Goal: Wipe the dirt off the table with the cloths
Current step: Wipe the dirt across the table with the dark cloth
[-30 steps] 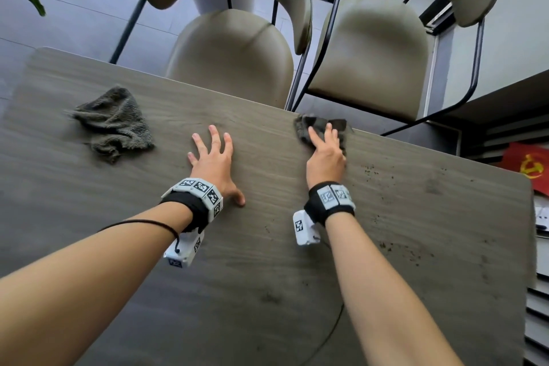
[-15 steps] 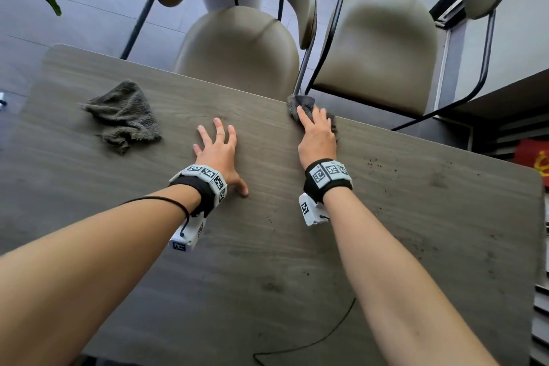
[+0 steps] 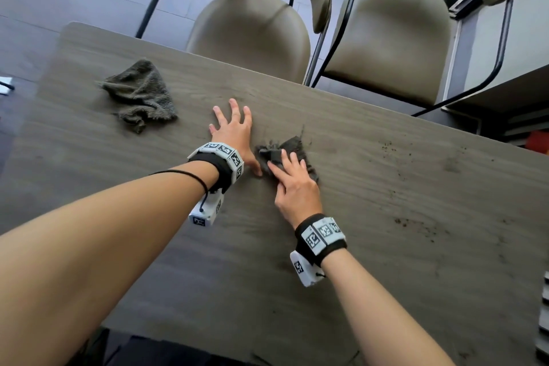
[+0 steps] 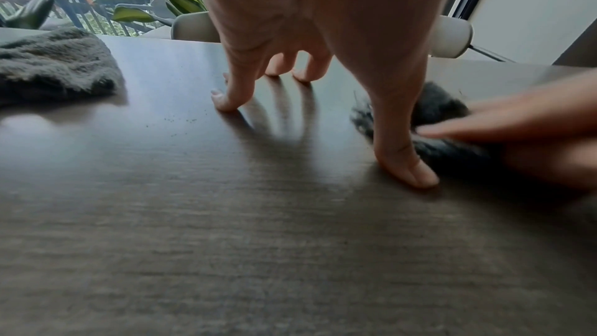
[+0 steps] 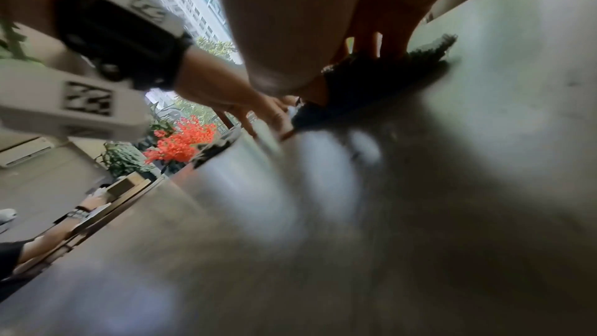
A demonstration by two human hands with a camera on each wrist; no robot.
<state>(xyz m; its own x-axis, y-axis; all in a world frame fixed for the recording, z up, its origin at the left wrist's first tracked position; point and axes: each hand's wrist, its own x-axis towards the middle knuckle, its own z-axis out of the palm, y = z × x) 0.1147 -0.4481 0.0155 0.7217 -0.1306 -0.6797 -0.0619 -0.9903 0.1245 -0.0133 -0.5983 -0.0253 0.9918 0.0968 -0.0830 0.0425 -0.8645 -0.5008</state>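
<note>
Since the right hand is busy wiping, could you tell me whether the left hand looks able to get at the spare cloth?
Probably yes. The left hand rests open on the table, holding nothing, and the spare cloth lies to its left with only bare tabletop between them.

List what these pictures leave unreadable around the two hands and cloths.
- Dark cloth, head view: the right hand covers its middle.
- Right wrist view: motion blur smears the table.
- Left wrist view: the spare cloth is cut by the left edge.
- Left hand: palm contact hidden.
</note>
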